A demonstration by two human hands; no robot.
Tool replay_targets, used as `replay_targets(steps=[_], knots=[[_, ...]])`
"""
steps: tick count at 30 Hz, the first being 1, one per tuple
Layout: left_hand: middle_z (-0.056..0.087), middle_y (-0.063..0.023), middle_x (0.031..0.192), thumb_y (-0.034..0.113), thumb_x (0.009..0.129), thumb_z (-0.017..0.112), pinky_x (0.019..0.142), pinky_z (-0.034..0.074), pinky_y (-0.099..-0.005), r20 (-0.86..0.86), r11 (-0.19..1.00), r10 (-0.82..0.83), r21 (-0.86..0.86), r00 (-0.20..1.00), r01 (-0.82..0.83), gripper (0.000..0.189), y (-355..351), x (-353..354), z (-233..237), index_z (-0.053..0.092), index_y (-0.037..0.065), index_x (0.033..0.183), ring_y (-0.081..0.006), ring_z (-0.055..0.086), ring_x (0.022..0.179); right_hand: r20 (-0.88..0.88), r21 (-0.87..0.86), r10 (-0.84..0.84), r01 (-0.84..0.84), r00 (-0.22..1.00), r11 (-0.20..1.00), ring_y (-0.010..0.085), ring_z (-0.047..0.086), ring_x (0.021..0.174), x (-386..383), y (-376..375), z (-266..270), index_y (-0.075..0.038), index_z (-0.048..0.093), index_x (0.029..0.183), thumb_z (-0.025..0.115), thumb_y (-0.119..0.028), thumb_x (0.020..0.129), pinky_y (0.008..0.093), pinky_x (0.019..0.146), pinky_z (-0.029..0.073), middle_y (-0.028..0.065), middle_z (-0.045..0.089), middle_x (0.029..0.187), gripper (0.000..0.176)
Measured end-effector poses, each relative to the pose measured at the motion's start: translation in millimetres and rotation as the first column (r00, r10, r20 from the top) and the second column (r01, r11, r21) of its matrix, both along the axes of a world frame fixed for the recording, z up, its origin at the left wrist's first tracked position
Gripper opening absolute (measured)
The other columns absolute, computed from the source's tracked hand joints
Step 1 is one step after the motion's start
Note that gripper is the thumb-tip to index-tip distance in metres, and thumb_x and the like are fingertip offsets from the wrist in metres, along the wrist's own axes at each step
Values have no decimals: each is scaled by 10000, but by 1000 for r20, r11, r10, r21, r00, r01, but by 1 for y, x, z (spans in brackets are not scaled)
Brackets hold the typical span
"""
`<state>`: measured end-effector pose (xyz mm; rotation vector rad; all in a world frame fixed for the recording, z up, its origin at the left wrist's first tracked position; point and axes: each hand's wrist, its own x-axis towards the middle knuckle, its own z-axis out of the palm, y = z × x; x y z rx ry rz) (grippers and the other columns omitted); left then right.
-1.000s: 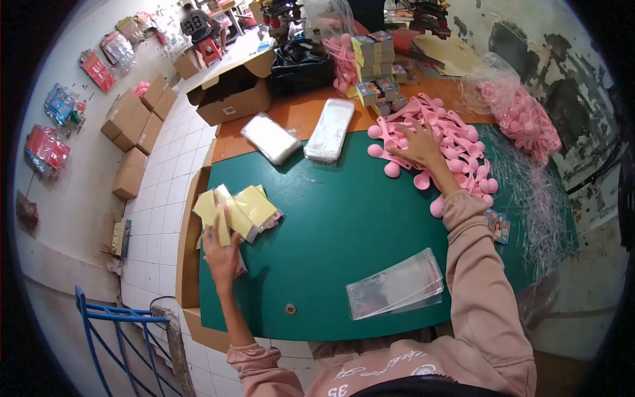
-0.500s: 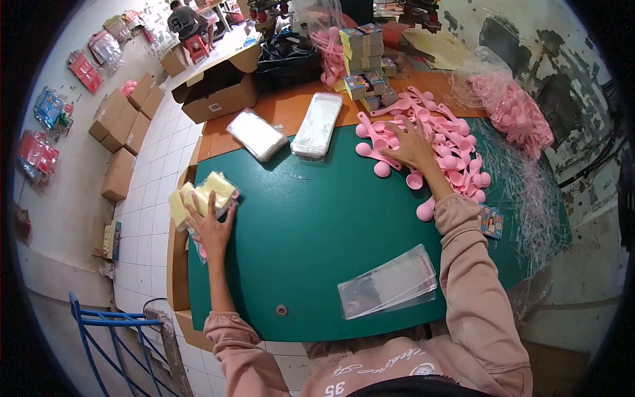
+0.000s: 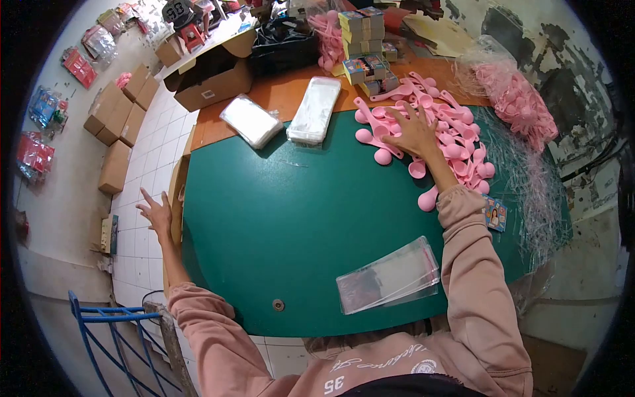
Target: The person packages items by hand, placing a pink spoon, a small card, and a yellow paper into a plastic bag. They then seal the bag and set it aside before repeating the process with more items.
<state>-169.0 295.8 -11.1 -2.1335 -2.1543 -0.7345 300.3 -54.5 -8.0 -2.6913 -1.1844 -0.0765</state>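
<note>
Ten fingers out, none curled round anything. Spreads right fingers (image 3: 405,116) wide and lays right hand (image 3: 415,134) palm down on spoons (image 3: 456,142), touching them, gripping none. Fans left fingers (image 3: 146,198) loose and apart, with left hand (image 3: 159,215) bare, off the left edge of table (image 3: 284,212), above floor tiles (image 3: 142,173), just beside the rim; cannot tell whether touching it.

Outward from right hand: spoons pink, heaped at far right of table, bowls and handles crossed, spilling from green top onto orange board (image 3: 291,98) behind. Card (image 3: 494,215) just beside right sleeve (image 3: 473,264), on green. Clear film (image 3: 529,182) strewn along right edge, partly under spoons. Bag (image 3: 519,106) of more pink spoons further right, well apart from hand. Sleeves pile (image 3: 389,274), clear and flat, near front edge, left of right sleeve, touched by neither hand.

Further back: two clear packs (image 3: 250,121) (image 3: 314,109) side by side across the green-orange join, between the hands. Small boxes (image 3: 362,30) stacked behind spoons. Open carton (image 3: 211,76) at far left corner, black bag (image 3: 284,53) next to it.

Outward from left hand: shut cartons (image 3: 122,119) in a row along the wall, blue frame (image 3: 119,331) near left elbow, another person (image 3: 178,12) seated far off.
</note>
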Motion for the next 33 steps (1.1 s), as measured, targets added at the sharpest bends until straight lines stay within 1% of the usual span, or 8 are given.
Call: replay_targets(steps=[4, 8, 15, 17, 19, 21, 28, 33], knots=[[68, -345, 1370, 458, 818, 513, 1003, 290, -407, 49, 940, -303, -152, 952, 306, 661, -46, 14, 0, 303, 118, 1344, -472, 157, 1268, -1, -3, 37, -37, 999, 999, 389, 182, 1289, 0, -3, -3, -338, 450, 1238, 595, -611, 629, 717, 916, 146, 58, 284, 1381, 683], [186, -291, 1370, 257, 818, 593, 970, 335, -454, -6, 780, -625, -5, 780, 625, 499, -153, 63, 10, 408, 148, 1268, -439, 240, 1258, 56, 27, 174, -176, 983, 984, 394, 194, 1285, -3, -17, -11, -358, 431, 1244, 577, -606, 642, 706, 923, 141, 72, 278, 1385, 667], [468, -181, 1125, 206, 764, 645, 842, 444, -394, 328, 166, -921, -156, 210, 974, 301, -314, 146, 32, 564, 36, 998, -337, 506, 1020, 193, 31, 545, -561, 816, 827, 350, 251, 1277, -14, -49, -3, -335, 414, 1255, 590, -505, 660, 586, 999, 148, 93, 322, 1368, 643], [485, -160, 1033, 241, 757, 653, 779, 462, -370, 347, 63, -930, -182, 124, 981, 321, -340, 161, 23, 560, 40, 989, -323, 528, 932, -42, 22, 532, -531, 846, 847, 365, 276, 1259, -21, -57, 14, -278, 483, 1209, 612, -421, 654, 572, 1002, 159, 99, 372, 1332, 587], [484, -144, 984, 225, 741, 662, 723, 469, -375, 343, 64, -929, -212, 136, 975, 314, -359, 176, 21, 542, 38, 963, -315, 536, 878, 127, 65, 590, -600, 797, 797, 352, 353, 1202, -26, -54, 18, -195, 536, 1147, 645, -326, 638, 495, 991, 270, 101, 412, 1297, 537], [486, -141, 954, 211, 729, 668, 697, 469, -379, 301, 75, -944, -198, 133, 977, 309, -364, 185, 16, 533, 38, 947, -310, 539, 852, -170, 297, 743, -685, 648, 666, 284, 436, 1114, -46, -45, 22, -129, 577, 1073, 649, -247, 644, 498, 921, 333, 87, 494, 1186, 451], [490, -140, 835, 134, 729, 645, 648, 454, -386, 543, -128, -839, -175, -12, 976, 274, -352, 193, 1, 495, 34, 936, -311, 531, 797, 83, -13, 743, -745, 664, 667, 197, 480, 1014, -102, -24, -9, -103, 609, 936, 604, -211, 754, 420, 783, 387, 63, 544, 946, 212], [509, -112, 790, 52, 723, 633, 633, 466, -349, 400, 83, -913, -20, 84, 996, 306, -371, 197, 3, 526, 28, 1009, -257, 563, 712, 66, 12, 730, -732, 680, 681, 215, 504, 977, -100, -39, 13, -77, 603, 934, 638, -151, 733, 383, 779, 401, 78, 557, 923, 217]])
